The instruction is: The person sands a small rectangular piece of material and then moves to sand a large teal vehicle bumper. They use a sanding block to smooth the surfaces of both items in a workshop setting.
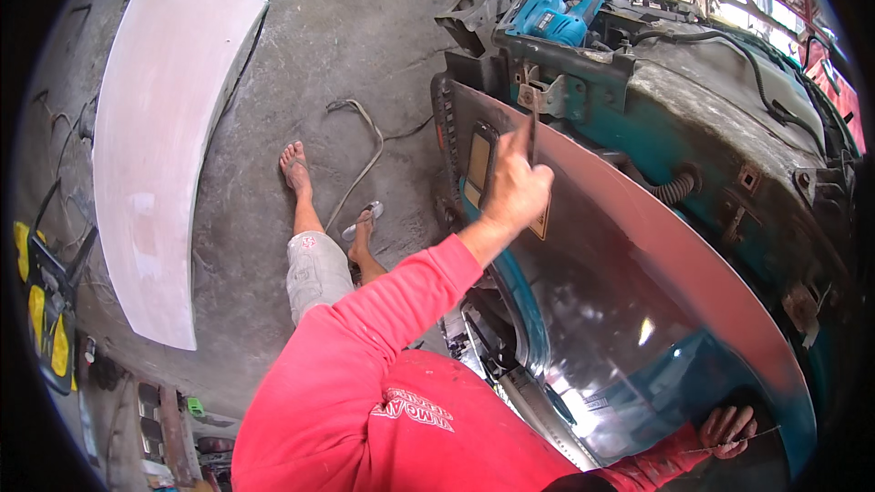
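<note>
My left hand point(516, 188) is raised over the upper edge of a car's front fender point(588, 301) and grips a thin flat tool point(533, 137), seen edge-on and slightly blurred. A band of reddish-pink coating point(673, 246) runs along the fender's edge, beside dark glossy and teal paint. Low on the right, my right hand point(728, 432) lies at the fender's lower part, fingers curled; a thin pale strand crosses them. Whether it grips anything cannot be made out. Between the hands, a tan label point(539, 225) is on the panel. Near my left hand is a dark-framed rectangular opening point(480, 157).
A blue electric sander point(560, 17) rests on the exposed engine-bay front. Corrugated hose point(677, 186) and metal brackets point(543, 96) line the bay. A large whitish-pink body panel point(154, 150) stands at left. A strap-like cord point(372, 150) lies on concrete near my feet; a black-and-yellow object point(51, 314) is at far left.
</note>
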`<state>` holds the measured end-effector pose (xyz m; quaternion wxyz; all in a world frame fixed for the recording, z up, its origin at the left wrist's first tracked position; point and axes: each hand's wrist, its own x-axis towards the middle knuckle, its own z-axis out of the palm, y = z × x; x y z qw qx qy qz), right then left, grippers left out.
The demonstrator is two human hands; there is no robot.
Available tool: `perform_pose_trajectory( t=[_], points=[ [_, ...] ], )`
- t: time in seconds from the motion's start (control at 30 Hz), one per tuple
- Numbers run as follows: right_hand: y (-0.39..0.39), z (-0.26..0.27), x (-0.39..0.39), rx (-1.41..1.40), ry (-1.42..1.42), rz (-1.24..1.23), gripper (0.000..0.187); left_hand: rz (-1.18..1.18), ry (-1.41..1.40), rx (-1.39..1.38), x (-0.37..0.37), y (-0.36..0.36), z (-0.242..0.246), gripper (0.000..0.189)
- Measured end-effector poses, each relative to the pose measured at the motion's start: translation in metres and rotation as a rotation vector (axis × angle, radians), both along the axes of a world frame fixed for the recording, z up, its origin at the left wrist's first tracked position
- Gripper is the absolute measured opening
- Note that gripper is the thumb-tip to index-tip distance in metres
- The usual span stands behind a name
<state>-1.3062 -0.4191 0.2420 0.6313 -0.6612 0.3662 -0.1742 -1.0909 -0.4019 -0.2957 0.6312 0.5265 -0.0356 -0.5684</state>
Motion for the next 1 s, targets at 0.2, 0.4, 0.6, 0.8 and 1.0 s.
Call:
perform_pose_trajectory(
  t=[0.2, 0.4, 0.6, 0.8, 1.0],
  points=[
    [0.004, -0.001, -0.008, -0.015, -0.037, -0.030, 0.020, 0.023, -0.215, -0.091, -0.011, 0.008, 0.084, 0.097],
    [-0.001, 0.001, -0.005, -0.026, 0.017, -0.041, 0.022, -0.040, -0.147, -0.450, 0.004, 0.046, 0.142, 0.091],
    [-0.007, 0.008, -0.018, -0.044, 0.068, -0.043, 0.025, -0.116, 0.035, -0.600, 0.053, 0.090, 0.125, 0.072],
    [0.021, -0.069, -0.006, 0.010, 0.050, -0.331, 0.044, -0.012, -0.328, -0.749, 0.085, 0.126, 0.137, 0.063],
    [0.106, -0.280, 0.038, 0.395, -0.160, -0.674, 0.045, -0.109, -0.599, -1.123, 0.065, 0.162, 0.186, 0.078]
  ],
)
